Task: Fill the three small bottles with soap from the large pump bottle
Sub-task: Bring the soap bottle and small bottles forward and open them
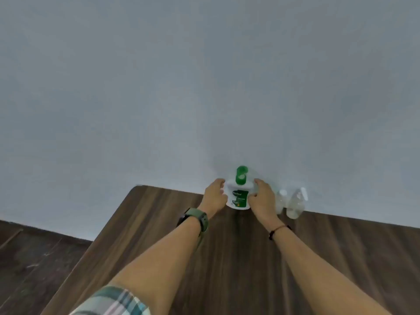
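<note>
Left hand [214, 195] curled around the left flank of the large pump bottle [239, 196], fingers wrapped toward its shoulder. Right hand [261, 197] gripping the opposite flank, thumb on the label side, fingers bent round the back. Bottle upright between both palms, white-bodied with a green label, green pump head [241, 175] on top, at the far edge of the wooden table [227, 258] against the grey wall [204, 87]. Just right of the bottle, past the right hand: small clear bottles [292, 202] clustered together, two plainly told, a third not made out in the blur. Left of the bottle, on the left wrist: watch with green strap [197, 220]. On the right wrist: thin dark bracelet [278, 230]. Nearest the camera, plaid sleeve [111, 301].
</note>
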The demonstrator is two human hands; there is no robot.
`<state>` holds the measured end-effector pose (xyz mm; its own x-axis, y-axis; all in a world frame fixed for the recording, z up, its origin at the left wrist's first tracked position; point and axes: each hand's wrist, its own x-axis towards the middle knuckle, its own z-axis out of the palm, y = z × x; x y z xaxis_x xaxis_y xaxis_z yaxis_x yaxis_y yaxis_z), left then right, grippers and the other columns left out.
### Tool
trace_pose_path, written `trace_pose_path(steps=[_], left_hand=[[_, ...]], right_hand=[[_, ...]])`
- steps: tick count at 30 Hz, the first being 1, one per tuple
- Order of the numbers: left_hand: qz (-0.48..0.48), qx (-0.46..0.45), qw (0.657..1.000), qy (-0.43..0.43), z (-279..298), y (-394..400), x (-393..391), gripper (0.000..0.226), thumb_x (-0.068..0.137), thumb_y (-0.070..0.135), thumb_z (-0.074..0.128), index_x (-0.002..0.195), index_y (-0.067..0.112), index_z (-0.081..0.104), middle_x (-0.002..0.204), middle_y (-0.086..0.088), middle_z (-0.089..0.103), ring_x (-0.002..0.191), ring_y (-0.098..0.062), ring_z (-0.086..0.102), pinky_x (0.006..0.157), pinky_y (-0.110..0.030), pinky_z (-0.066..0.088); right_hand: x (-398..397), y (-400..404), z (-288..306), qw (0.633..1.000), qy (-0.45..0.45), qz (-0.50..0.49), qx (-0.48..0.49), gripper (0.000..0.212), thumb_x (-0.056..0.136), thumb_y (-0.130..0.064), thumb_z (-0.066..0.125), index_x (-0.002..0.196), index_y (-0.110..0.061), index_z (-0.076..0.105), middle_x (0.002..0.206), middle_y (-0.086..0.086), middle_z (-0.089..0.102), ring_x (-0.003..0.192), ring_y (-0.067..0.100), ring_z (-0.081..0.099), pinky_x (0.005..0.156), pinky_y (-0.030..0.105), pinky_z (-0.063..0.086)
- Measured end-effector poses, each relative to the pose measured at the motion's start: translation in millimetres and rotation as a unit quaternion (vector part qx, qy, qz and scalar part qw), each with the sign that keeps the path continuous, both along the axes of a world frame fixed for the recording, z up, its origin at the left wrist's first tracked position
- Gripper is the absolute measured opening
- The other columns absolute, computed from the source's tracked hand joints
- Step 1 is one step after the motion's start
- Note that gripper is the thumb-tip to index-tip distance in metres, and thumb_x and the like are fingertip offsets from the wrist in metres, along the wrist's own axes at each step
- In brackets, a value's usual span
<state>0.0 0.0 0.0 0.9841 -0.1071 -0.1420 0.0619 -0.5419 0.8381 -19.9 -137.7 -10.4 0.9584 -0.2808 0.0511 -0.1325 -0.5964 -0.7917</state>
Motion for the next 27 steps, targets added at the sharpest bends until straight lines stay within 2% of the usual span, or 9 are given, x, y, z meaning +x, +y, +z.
trace_pose_path(steps=[2,3,7,10,13,16,19,24,27], left_hand=[[-0.023,0.012,0.999,-0.018,-6.9,-9.7,17.6,0.056,0.085,-0.006,0.049,0.138,0.004,0.036,0.139,-0.016,0.045,0.126,-0.03,0.046,0.105,-0.034,0.038],[-0.029,0.017,0.999,-0.025,-10.9,-14.5,24.8,0.054,0.084,-0.006,0.05,0.136,0.003,0.038,0.136,-0.018,0.048,0.124,-0.031,0.047,0.104,-0.036,0.04],[-0.019,0.009,0.999,-0.048,-27.4,-22.9,41.7,0.042,0.081,-0.006,0.052,0.122,0.003,0.048,0.118,-0.019,0.06,0.107,-0.03,0.057,0.084,-0.029,0.045],[-0.016,0.003,0.997,-0.073,-31.1,-17.4,36.0,0.033,0.08,-0.004,0.057,0.112,0.003,0.054,0.109,-0.019,0.063,0.1,-0.031,0.06,0.085,-0.036,0.049],[-0.015,-0.001,0.997,-0.075,-34.2,-5.8,14.3,0.028,0.081,-0.002,0.06,0.109,0.004,0.056,0.105,-0.017,0.065,0.097,-0.031,0.061,0.086,-0.04,0.05],[-0.023,0.008,0.996,-0.084,-29.2,7.3,-25.4,0.03,0.081,-0.001,0.062,0.11,0.006,0.057,0.105,-0.014,0.066,0.097,-0.028,0.062,0.089,-0.042,0.05],[-0.016,0.0,0.996,-0.09,-26.7,18.3,-84.9,0.028,0.08,-0.001,0.062,0.106,0.009,0.06,0.103,-0.009,0.067,0.096,-0.023,0.062,0.088,-0.041,0.051],[-0.027,0.025,0.992,-0.122,-13.6,35.1,-197.6,0.027,0.079,-0.002,0.061,0.104,0.007,0.06,0.099,-0.009,0.067,0.092,-0.023,0.062,0.085,-0.043,0.05],[-0.044,0.04,0.99,-0.131,-9.1,44.7,-259.1,0.029,0.078,-0.001,0.063,0.106,0.007,0.06,0.099,-0.01,0.067,0.09,-0.027,0.063,0.084,-0.045,0.05]], right_hand=[[15.5,-3.7,-11.2,0.999,-0.009,0.018,-0.042,0.052,0.081,0.007,0.047,0.132,-0.001,0.043,0.131,0.021,0.051,0.121,0.034,0.047,0.103,0.036,0.035],[21.3,-5.4,-17.6,0.998,-0.01,0.026,-0.062,0.051,0.08,0.007,0.047,0.131,-0.001,0.045,0.128,0.021,0.053,0.119,0.035,0.048,0.101,0.037,0.037],[35.6,-6.8,-34.2,0.996,-0.019,0.032,-0.085,0.044,0.081,0.003,0.052,0.124,-0.004,0.048,0.117,0.019,0.061,0.106,0.035,0.056,0.087,0.037,0.043],[37.1,-5.5,-33.9,0.996,-0.019,0.028,-0.077,0.041,0.081,-0.003,0.059,0.12,-0.005,0.048,0.113,0.018,0.062,0.101,0.034,0.058,0.083,0.036,0.044],[18.0,-3.8,-34.0,0.995,-0.015,0.065,-0.075,0.038,0.081,-0.008,0.061,0.117,-0.005,0.049,0.111,0.016,0.062,0.098,0.032,0.059,0.081,0.034,0.044],[-23.6,-0.9,-29.1,0.991,-0.019,0.104,-0.077,0.035,0.081,-0.01,0.063,0.113,-0.007,0.05,0.107,0.012,0.062,0.096,0.028,0.059,0.079,0.028,0.04],[-80.1,3.8,-26.4,0.99,-0.027,0.117,-0.075,0.033,0.079,-0.012,0.064,0.11,-0.009,0.052,0.107,0.01,0.063,0.096,0.026,0.059,0.083,0.034,0.043],[-188.6,11.6,-13.8,0.983,-0.044,0.155,-0.089,0.031,0.079,-0.014,0.064,0.107,-0.01,0.053,0.105,0.006,0.062,0.092,0.02,0.057,0.077,0.026,0.038],[-252.1,14.4,-9.3,0.979,-0.059,0.171,-0.09,0.028,0.078,-0.014,0.064,0.104,-0.009,0.054,0.102,0.005,0.063,0.091,0.022,0.058,0.077,0.028,0.041]])
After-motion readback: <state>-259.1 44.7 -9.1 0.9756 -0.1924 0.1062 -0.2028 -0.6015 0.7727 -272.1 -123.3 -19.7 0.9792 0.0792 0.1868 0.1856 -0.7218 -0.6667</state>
